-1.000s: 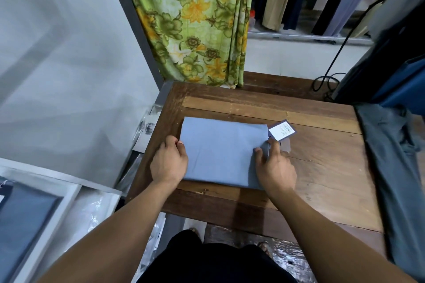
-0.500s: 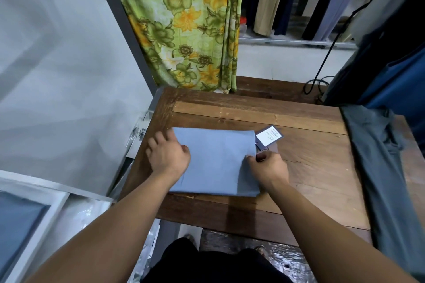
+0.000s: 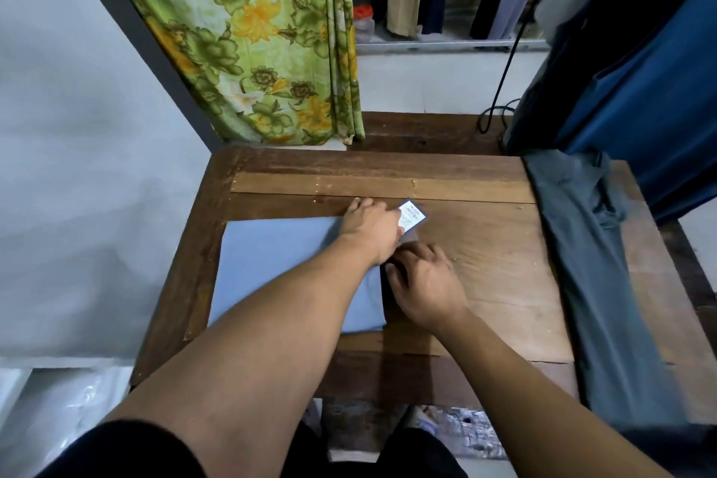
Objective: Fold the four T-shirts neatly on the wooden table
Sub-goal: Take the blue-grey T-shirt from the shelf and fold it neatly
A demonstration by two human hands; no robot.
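Observation:
A light blue T-shirt (image 3: 279,264) lies folded into a flat rectangle on the left half of the wooden table (image 3: 485,272). A white hang tag (image 3: 413,214) sticks out at its far right corner. My left hand (image 3: 370,227) reaches across the shirt and rests on that corner, fingers spread flat, thumb beside the tag. My right hand (image 3: 425,283) is at the shirt's right edge with its fingers curled on the fabric. A dark grey-green T-shirt (image 3: 593,264) lies unfolded along the table's right side.
A green floral curtain (image 3: 264,39) hangs behind the table's far left corner. Dark blue garments (image 3: 640,109) hang over the far right corner, with a black cable (image 3: 500,89) beside them. Clear plastic bags (image 3: 58,400) lie on the floor at the left.
My left hand has crossed from the shirt's left edge to its far right corner by the tag. My right hand stays at the right edge. The view has tilted down.

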